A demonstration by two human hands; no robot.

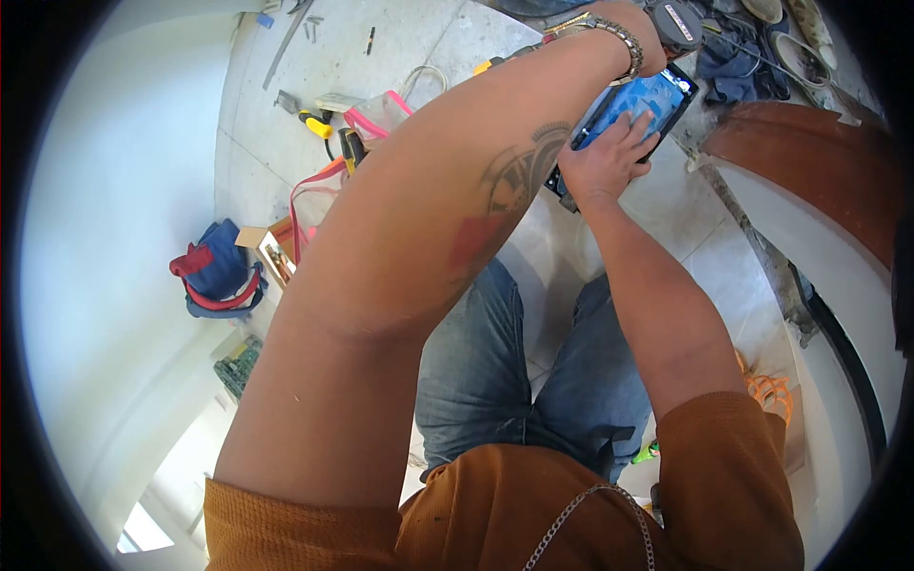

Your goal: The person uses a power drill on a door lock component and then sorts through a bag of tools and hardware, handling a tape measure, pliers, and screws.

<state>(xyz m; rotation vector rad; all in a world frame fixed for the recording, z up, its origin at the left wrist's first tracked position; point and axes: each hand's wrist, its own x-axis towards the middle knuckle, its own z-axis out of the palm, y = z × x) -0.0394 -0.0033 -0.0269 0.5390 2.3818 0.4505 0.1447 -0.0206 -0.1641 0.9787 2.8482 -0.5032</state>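
Note:
My left hand (636, 30), below a chain bracelet, is at the top, closed against a dark round-ended tool (678, 26) with a white label. Its fingertips are mostly hidden. My right hand (609, 162) lies with fingers spread on a flat dark-framed panel (655, 95) with a glossy blue surface, which looks like a tablet. The panel sits tilted near the floor, its upper edge next to the tool. My left forearm crosses above my right hand and covers part of the panel's left side.
A yellow-and-black tool (316, 124), pink-edged clear bag (376, 116) and open cardboard box (276, 247) lie on the tiled floor at left. A blue-and-red bag (219, 271) rests by the wall. Dark cloth (738, 67) and a brown curved surface (800, 162) are at right.

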